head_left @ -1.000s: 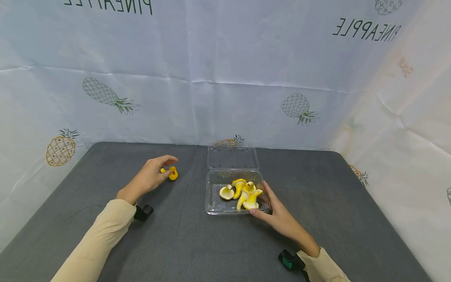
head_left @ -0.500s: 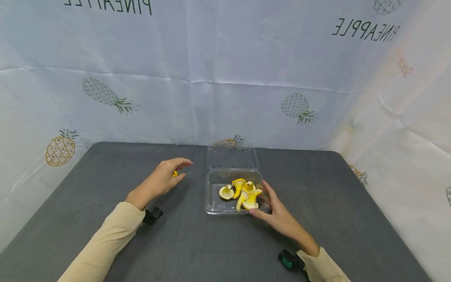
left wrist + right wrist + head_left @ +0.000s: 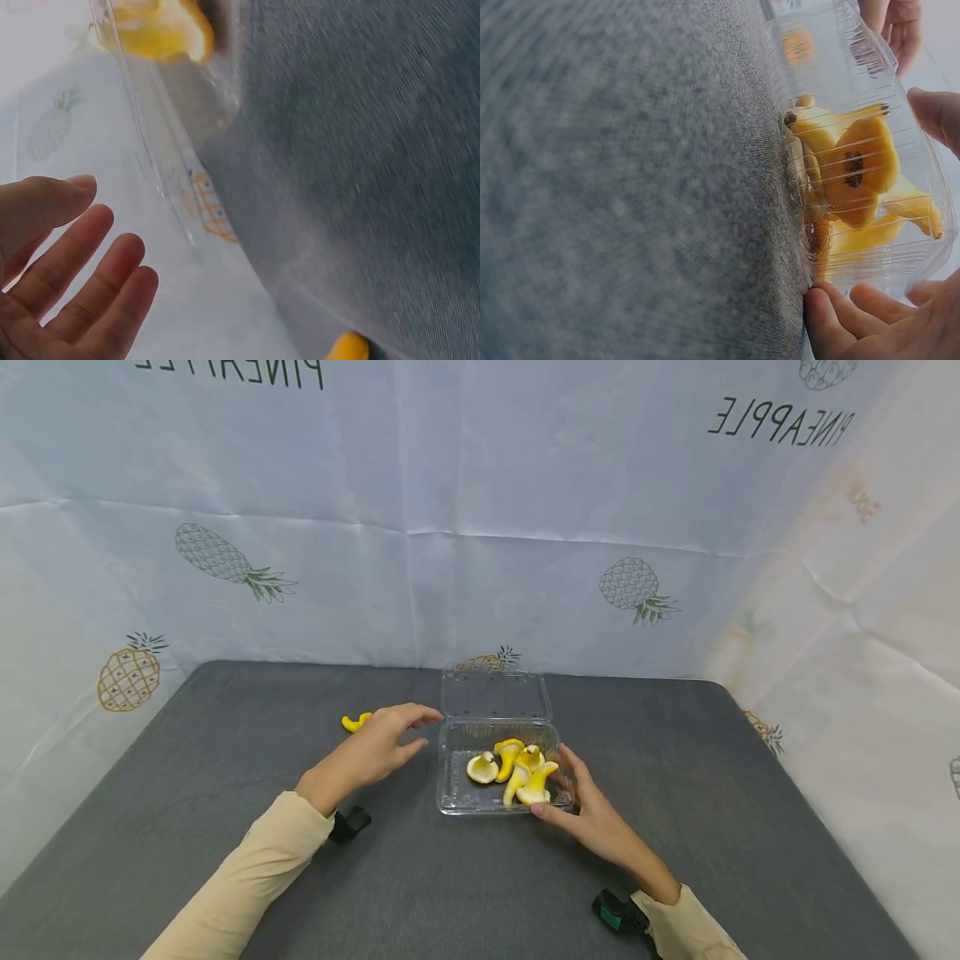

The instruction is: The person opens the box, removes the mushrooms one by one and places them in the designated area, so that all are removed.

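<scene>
Shifted rightward since a second ago: left hand (image 3: 369, 751), off the loose yellow piece (image 3: 354, 723) and up to the left side of the clear plastic box (image 3: 458, 787). At far left, a broad stretch of grey tabletop (image 3: 187, 785) between the slanting left edge and the loose yellow piece, set toward the far edge and partly hidden by the left hand. Next, the left hand itself, thumb and fingers apart, nothing between them; fingertips at the box's far left corner. Cannot tell touch from near miss there. In the middle, the box, seated on the tabletop well back from the near side, lid (image 3: 495, 696) folded back toward the patterned cloth (image 3: 420, 602). Inside, yellow mushrooms (image 3: 537, 785) bunched toward the right wall, with box floor showing along the left wall. Then the right hand (image 3: 592, 818), clamped on the box's right side: thumb at the near right corner, fingers against the outer wall. Beyond, a wide stretch of tabletop out to the slanting right edge; another in front of the box, between the forearms.
</scene>
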A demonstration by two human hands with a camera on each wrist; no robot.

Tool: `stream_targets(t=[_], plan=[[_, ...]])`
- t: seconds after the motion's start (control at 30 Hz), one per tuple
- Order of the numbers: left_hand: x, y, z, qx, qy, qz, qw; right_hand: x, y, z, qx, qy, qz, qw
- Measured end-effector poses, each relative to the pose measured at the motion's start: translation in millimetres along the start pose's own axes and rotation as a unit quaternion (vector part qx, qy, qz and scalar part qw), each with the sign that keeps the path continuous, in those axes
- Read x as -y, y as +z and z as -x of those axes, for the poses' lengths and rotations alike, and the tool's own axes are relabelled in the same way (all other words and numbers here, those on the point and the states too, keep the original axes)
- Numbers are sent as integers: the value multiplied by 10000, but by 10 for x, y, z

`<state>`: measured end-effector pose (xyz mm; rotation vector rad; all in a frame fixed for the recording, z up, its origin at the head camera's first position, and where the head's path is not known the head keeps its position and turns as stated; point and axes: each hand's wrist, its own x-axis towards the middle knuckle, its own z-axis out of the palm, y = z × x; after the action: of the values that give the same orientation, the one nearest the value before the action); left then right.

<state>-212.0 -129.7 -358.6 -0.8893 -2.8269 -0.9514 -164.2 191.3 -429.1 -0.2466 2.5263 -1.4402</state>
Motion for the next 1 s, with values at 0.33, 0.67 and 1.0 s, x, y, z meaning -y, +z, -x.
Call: stream_targets(t=[0.33, 0.67, 1.0], plan=[[-147, 147, -77, 42, 176, 50, 9998, 6, -10, 3, 39, -1, -9, 10000], [-254, 296, -166, 254, 327, 232, 9989, 14, -7, 4, 78, 30, -59, 9999], [-331, 446, -233, 749, 274, -1, 9968, 7, -11, -1, 105, 15, 12, 9999]])
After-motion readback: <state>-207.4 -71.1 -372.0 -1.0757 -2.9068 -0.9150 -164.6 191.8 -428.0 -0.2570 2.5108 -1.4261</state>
